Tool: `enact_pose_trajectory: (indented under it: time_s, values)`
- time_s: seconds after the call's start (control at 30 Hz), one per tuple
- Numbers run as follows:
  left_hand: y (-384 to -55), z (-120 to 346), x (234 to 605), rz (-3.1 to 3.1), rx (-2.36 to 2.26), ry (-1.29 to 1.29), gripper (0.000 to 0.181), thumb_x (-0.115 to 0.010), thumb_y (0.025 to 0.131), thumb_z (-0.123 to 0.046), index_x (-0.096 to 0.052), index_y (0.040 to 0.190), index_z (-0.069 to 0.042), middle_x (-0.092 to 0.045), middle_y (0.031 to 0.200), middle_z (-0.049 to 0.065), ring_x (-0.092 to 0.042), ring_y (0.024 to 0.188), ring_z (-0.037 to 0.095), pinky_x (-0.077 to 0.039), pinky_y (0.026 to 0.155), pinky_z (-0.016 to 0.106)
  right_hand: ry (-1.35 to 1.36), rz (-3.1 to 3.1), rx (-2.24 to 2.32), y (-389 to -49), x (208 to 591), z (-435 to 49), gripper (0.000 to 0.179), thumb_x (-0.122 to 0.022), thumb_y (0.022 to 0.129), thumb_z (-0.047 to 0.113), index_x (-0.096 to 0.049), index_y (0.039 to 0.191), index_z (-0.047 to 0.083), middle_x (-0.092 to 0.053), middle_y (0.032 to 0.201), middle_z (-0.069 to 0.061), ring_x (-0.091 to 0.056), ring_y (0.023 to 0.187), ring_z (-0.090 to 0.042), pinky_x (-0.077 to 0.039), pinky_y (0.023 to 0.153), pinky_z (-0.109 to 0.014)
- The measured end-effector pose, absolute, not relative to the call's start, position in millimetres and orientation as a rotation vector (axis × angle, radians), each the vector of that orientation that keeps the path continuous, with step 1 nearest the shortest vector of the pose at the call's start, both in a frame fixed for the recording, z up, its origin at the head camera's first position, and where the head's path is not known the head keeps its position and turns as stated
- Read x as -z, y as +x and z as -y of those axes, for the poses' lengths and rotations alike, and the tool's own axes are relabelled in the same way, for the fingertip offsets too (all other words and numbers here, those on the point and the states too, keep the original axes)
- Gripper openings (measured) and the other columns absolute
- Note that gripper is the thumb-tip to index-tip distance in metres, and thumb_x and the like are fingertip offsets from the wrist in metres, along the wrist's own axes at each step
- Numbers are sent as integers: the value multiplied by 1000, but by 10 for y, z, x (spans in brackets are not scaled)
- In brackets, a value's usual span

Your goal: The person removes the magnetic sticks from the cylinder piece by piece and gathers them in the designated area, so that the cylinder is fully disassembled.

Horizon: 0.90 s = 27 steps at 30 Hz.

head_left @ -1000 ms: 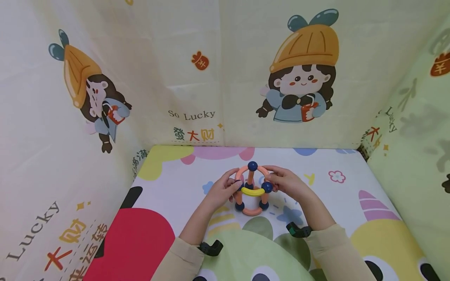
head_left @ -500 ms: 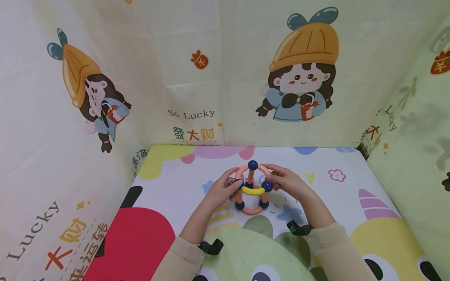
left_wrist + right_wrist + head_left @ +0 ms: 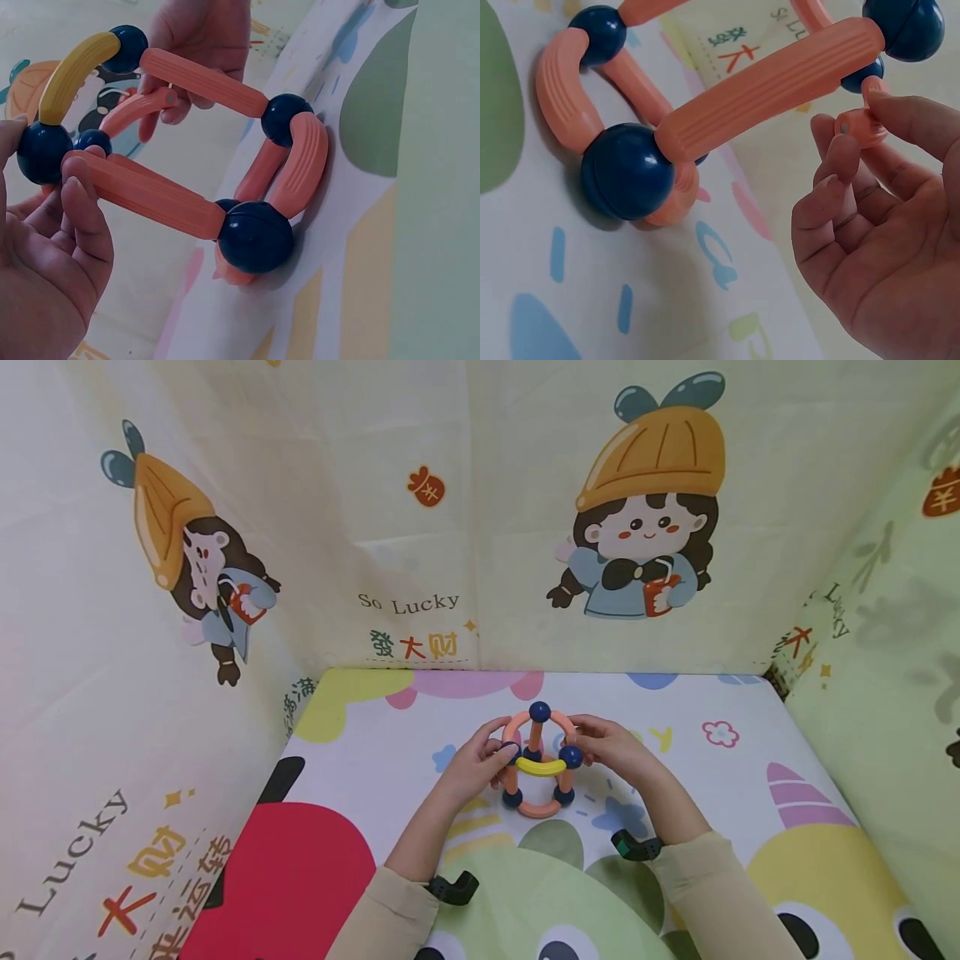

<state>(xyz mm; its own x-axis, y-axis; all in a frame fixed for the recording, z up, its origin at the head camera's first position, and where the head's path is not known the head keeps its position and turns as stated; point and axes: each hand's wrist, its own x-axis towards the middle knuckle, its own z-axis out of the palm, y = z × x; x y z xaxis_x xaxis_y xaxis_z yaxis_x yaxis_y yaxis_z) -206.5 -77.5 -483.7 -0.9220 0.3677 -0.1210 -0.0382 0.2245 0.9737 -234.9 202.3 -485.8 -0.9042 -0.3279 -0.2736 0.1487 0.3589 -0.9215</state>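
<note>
A toy frame of magnetic rods and balls stands on the table, with salmon rods (image 3: 539,809), dark blue balls (image 3: 540,712) and one curved yellow rod (image 3: 541,767). On its left side my left hand (image 3: 474,766) grips a blue ball (image 3: 45,153), its fingers also against a straight salmon rod (image 3: 150,195). My right hand (image 3: 617,750) is at the upper right side. In the right wrist view, its thumb and fingers pinch a curved salmon rod (image 3: 864,129), whose metal-tipped end shows free of any ball. The palm of the left hand is partly out of view.
The cartoon-print table cover (image 3: 420,710) spreads around the frame. Printed cloth walls (image 3: 510,527) rise behind and at both sides. Dark wrist devices (image 3: 453,888) sit at both cuffs.
My right hand's fingers have shifted slightly to the right along the upper side of the frame. The left hand and the toy frame stay almost where they were.
</note>
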Motion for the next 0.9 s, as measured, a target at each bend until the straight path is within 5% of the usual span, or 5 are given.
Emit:
enact_pose_trajectory:
  time_s: [0.4, 0.57, 0.73, 0.9]
  values:
    - [-2067, 782, 4872, -2196, -1755, 350, 61, -62, 93, -51, -37, 148, -39, -65, 94, 6, -55, 63, 20, -51, 62, 36, -129, -2240, 1583, -2279, 4849, -2079, 49, -63, 94, 46, -54, 138, 27, -63, 108, -8, -57, 92, -29, -49, 86, -40]
    - [-2057, 790, 4893, -2197, -1755, 325, 66, -62, 92, -54, -35, 150, -39, -65, 97, 8, -58, 67, 27, -51, 63, 34, -127, -2186, 1670, -2286, 4872, -2100, 47, -57, 99, 41, -53, 140, 18, -63, 110, -10, -58, 88, -28, -53, 80, -33]
    - [-2020, 827, 5027, -2246, -1672, 280, 65, -60, 94, -52, -30, 152, -44, -62, 120, 3, -62, 77, 27, -52, 65, 32, -63, -2164, 1672, -2322, 5052, -2137, 42, -53, 102, 36, -55, 138, 15, -62, 98, -11, -57, 83, -27, -53, 77, -32]
    - [-1985, 892, 5247, -2334, -1565, 346, 63, -69, 92, -42, -41, 148, -34, -53, 134, -1, -59, 83, 20, -51, 63, 31, -101, -2232, 1537, -2330, 5241, -2135, 36, -55, 101, 31, -58, 133, 15, -59, 87, -14, -56, 78, -28, -48, 69, -31]
